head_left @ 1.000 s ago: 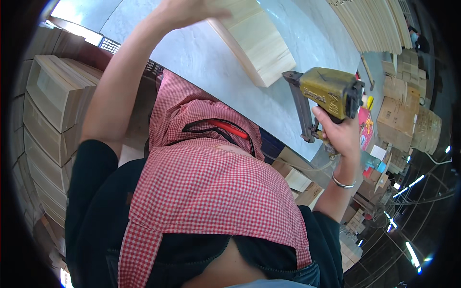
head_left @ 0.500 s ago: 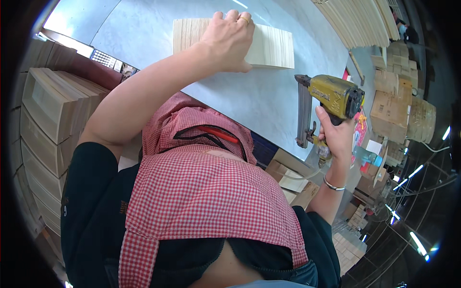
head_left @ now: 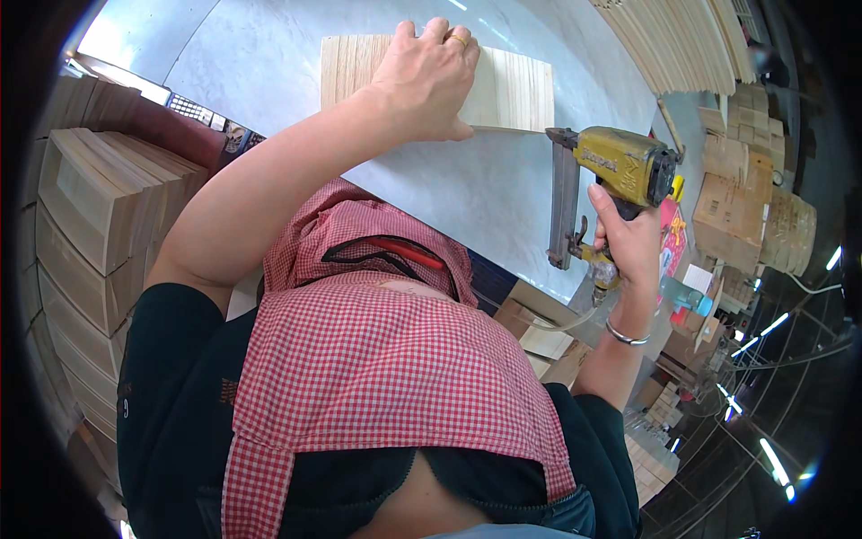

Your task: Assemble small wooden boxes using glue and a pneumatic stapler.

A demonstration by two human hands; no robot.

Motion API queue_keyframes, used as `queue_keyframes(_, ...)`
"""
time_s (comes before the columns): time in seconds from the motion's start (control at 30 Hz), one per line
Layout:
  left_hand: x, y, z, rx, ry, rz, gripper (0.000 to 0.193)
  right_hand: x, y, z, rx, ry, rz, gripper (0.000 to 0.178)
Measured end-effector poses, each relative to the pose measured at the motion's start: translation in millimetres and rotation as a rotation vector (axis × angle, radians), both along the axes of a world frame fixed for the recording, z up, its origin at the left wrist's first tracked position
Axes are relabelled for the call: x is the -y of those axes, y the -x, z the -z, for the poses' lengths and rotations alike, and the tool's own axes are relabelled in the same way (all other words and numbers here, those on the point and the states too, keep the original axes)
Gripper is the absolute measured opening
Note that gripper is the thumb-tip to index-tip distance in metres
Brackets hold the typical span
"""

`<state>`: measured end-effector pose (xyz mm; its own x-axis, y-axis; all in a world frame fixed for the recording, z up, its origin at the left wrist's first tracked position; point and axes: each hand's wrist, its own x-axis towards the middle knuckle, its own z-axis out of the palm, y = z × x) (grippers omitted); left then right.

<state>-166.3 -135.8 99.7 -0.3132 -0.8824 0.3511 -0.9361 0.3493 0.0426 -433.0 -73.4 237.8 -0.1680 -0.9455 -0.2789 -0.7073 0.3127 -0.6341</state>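
Observation:
A long, pale wooden piece (head_left: pixel 514 90) with visible grain lies on the grey-white worktable (head_left: pixel 269 67). My left hand (head_left: pixel 428 79) grips it across the middle, fingers over the far edge and thumb at the near edge. It hides the wood beneath it. In my right hand (head_left: pixel 630 238) is a yellow and dark-grey nail gun (head_left: pixel 620 163), held by its handle with the thumb along the side. The gun's nose is at the wood's near right corner; whether they touch I cannot tell. A pale air hose (head_left: pixel 566 323) runs from the handle's lower end.
Thin wooden boards (head_left: pixel 678 40) are stacked at the table's far right. Open wooden boxes (head_left: pixel 85 202) are piled on my left. Cardboard boxes (head_left: pixel 727 202) and a clear bottle with a blue cap (head_left: pixel 687 296) stand beyond my right arm.
My right hand has brought the nail gun slightly left and up, closing the gap to the wood's corner. My left hand keeps its grip on the wood.

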Motion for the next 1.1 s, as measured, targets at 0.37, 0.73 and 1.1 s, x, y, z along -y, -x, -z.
queue_keyframes(0.37,-2.9,-0.2,-13.4,-0.004,-0.129,-0.024,0.088,18.7,-3.6,-15.6,-0.016,-0.076,-0.103,0.029)
queue_keyframes(0.73,-25.8,-33.4,-13.0,-0.068,-0.017,-0.057,0.09,23.1,-7.0,-21.8,-0.115,-0.12,-0.142,0.029)
queue_keyframes(1.1,-28.7,-32.2,-20.3,0.027,-0.105,-0.094,0.091,4.8,-26.2,-24.3,0.0,-0.069,-0.231,0.031)
